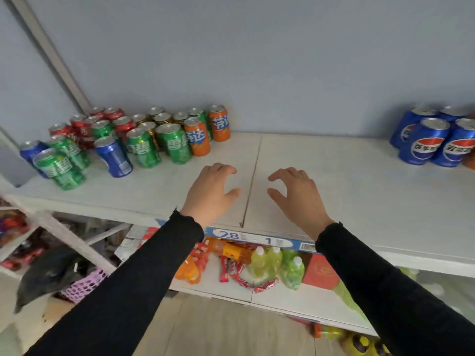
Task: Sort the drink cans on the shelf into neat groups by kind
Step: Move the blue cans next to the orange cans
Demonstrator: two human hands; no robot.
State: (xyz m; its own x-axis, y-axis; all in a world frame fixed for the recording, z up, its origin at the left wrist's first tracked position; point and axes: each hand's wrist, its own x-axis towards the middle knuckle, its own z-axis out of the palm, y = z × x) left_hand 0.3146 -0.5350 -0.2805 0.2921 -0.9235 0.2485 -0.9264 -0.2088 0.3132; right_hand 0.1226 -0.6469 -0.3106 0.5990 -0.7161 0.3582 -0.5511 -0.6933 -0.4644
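Both hands were over the bare middle of the white shelf (321, 176), palms down, holding nothing. Left hand (210, 194): fingers curled loosely, thumb spread to the right, hand open. Right hand (298, 199): same pose mirrored, fingers arched, thumb pointing left, open. Whether the fingertips touched the shelf surface could not be told. Both forearms came up from the lower frame in black sleeves (144, 273).

Mixed cans stood crowded at the left rear of the shelf: red cans (82, 131), green cans (174, 142), gold-rimmed cans (162, 118), two orange cans (198, 137) at the group's right edge, and a blue can (114, 156) at the front among the green ones. A separate cluster of blue Pepsi cans (424, 141) stood at the far right, well apart from the mixed group. All cans were upright.
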